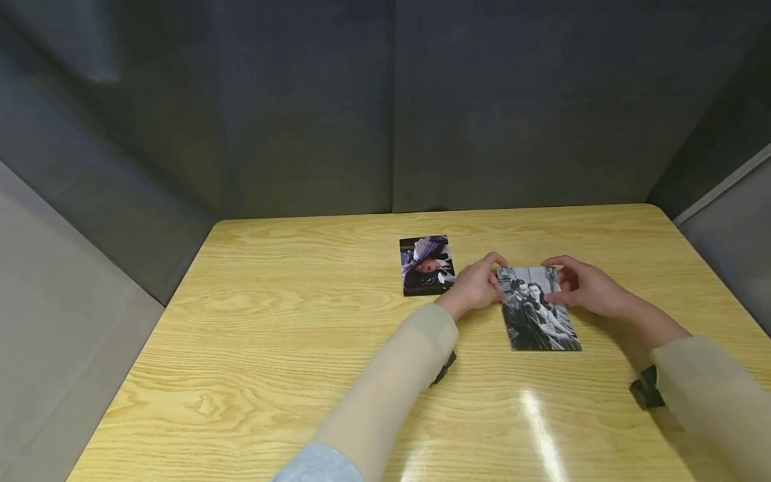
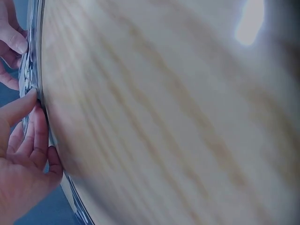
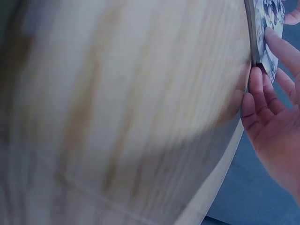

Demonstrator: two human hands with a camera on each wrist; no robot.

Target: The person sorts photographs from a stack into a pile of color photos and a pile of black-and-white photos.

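Big yellow wood-grain table (image 1: 271,348) fills the lower frame, no containers on it, just two photos. The black-and-white photo (image 1: 539,308) lies right of centre, the left hand (image 1: 476,284) pinching its top left corner and the right hand (image 1: 587,288) pinching the top right edge. One colour photo (image 1: 426,265) sits just left of them. Both wrist views are blurry, mostly table

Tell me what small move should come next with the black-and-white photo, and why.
Probably lift the photo a little by its far end: both hands, left and right, pinch its far corners while it lies flat on the table, apart from the colour photo.
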